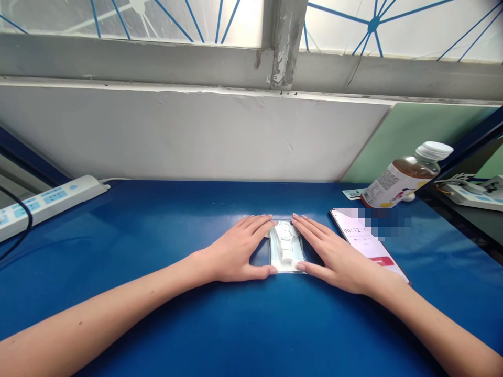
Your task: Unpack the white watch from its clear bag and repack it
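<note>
A small clear plastic packet [286,260] lies flat on the blue tabletop in front of me. Inside it is a white item [285,238] with a round part at the far end and a strap-like strip towards me; its exact kind is unclear. My left hand [245,248] rests along the packet's left side, fingers stretched out, with fingertips at the far corner and thumb at the near corner. Mirroring it on the right side, my right hand [328,251] has its fingers straight and its thumb on the near right corner. Neither hand is wrapped around the packet.
Beside my right hand lies a phone [365,238] showing a running timer. Behind it stand a drink bottle [404,178] with a white cap and a small card [352,194]. A white power strip [55,201] with a black cable sits at the left. A wall [196,136] bounds the table's back.
</note>
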`<state>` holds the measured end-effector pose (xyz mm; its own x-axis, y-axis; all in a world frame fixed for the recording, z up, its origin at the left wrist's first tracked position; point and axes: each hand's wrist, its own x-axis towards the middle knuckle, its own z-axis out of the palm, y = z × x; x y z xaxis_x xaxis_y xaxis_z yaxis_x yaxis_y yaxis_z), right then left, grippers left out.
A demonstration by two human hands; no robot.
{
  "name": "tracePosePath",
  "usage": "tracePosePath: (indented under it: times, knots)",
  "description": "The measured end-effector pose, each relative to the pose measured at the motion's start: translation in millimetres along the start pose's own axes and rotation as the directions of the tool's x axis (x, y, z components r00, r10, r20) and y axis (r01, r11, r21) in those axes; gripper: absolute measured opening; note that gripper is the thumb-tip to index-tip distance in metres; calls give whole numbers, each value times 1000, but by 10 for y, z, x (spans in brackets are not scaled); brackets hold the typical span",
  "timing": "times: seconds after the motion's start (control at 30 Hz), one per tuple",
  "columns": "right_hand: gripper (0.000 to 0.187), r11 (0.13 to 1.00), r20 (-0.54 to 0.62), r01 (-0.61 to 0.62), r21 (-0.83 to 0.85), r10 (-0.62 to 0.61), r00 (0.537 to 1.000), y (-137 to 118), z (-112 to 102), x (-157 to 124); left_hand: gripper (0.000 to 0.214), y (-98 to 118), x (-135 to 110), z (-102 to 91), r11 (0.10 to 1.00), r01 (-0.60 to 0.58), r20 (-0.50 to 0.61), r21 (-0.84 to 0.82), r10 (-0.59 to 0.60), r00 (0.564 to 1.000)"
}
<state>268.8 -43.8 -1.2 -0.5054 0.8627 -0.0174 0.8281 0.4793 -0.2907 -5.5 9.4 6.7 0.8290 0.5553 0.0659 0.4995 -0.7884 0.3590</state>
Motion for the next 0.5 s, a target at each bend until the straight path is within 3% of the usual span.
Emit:
tracePosePath:
  times: [0.5]
  knots:
    - [94, 1000, -19, -8, 19, 8, 1000, 26, 11, -4, 87, -23, 4, 37, 1000, -22, -37, -9, 22, 999]
